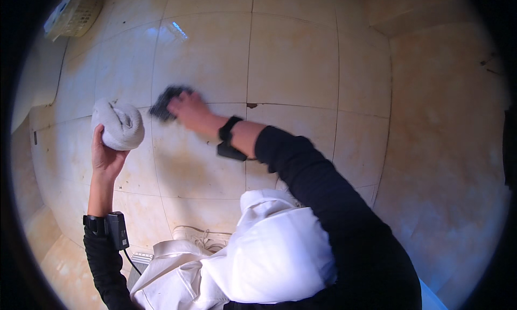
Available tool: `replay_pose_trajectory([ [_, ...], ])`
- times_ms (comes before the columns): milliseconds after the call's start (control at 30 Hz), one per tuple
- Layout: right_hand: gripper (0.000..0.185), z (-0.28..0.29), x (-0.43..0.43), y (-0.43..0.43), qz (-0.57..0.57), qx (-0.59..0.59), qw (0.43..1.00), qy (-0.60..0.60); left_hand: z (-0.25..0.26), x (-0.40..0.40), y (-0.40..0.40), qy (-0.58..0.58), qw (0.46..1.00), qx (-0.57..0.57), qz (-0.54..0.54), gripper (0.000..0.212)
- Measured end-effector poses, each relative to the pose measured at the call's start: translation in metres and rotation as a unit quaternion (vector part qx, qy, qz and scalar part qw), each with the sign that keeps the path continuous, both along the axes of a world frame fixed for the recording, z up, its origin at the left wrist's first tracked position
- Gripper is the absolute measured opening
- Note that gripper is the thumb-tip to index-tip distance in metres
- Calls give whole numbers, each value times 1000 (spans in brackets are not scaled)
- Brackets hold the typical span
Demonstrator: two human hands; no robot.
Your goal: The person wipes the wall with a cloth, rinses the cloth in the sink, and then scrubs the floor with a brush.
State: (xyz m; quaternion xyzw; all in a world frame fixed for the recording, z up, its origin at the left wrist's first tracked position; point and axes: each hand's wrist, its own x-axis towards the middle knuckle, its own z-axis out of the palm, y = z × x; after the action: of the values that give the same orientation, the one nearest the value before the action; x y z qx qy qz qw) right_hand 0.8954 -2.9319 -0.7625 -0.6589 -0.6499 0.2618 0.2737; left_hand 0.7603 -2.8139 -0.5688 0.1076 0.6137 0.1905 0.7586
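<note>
My left hand (108,158) holds a bundled white cloth (119,126), probably a towel, from below at the left of the view. To its right, my right hand (192,110) grips a dark grey object (169,102), blurred, perhaps a scrubbing pad or cloth, over the tiled floor (202,148). Whether the dark object touches the tiles is hard to tell. Both wrists bear black straps with small black devices.
A light plastic basket (83,17) stands at the upper left. My white-trousered knees and a pale laced shoe (202,235) are below. A tile has a chipped corner (251,105). A tiled wall (444,108) rises at the right.
</note>
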Motion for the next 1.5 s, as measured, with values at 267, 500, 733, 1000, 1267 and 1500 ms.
replay_pose_trajectory([
  [267,21,-47,179,14,-196,51,973,-115,-2,6,5,36,999,0,0,45],
  [500,46,-17,409,-278,-421,-302,832,-201,-4,17,5,7,999,-1,-37,43],
  [733,43,19,389,-381,-521,-303,783,-154,7,51,2,-17,994,33,-106,43],
  [1000,18,-14,172,-70,-238,-30,950,-201,13,47,-6,27,997,14,-70,40],
  [1267,33,41,144,-13,4,-172,979,113,-3,54,9,32,994,9,-100,41],
  [1500,45,71,336,-272,-323,-119,934,95,0,63,10,26,994,14,-106,42],
])
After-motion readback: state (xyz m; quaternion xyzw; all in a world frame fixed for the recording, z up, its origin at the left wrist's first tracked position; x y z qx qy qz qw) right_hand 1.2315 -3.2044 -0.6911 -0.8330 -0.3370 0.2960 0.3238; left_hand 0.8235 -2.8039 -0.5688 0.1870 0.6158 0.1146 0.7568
